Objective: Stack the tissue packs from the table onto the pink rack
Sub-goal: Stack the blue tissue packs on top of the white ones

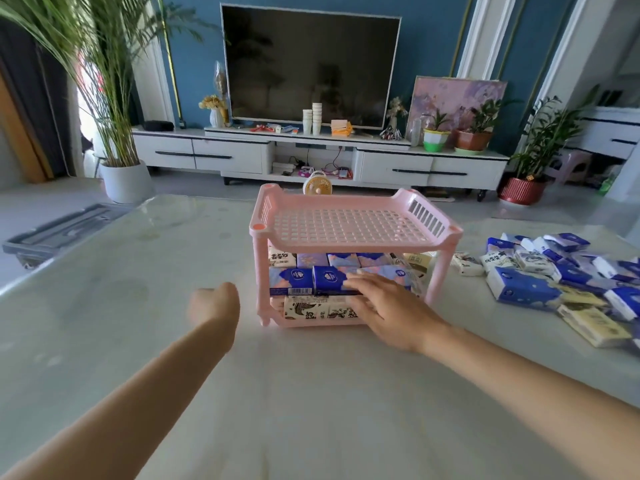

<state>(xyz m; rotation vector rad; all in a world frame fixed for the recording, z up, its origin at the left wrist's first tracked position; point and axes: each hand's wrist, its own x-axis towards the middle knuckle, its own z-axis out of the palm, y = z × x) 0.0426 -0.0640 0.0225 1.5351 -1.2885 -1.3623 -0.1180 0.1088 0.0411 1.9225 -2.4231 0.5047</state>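
In the pink rack (pixel 258 231), tissue packs (pixel 291 284) lie flat, long axes crosswise.

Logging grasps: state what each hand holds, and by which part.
Nothing is gripped by the right hand: its straight fingers press the front faces of tissue packs in the pink rack. The left hand is blurred, fingers hidden: cannot tell.

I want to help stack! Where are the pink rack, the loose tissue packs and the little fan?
pink rack (pixel 349 225): head view, bare top shelf.
loose tissue packs (pixel 519 289): head view, big blue pack.
little fan (pixel 317 186): head view, round grille.
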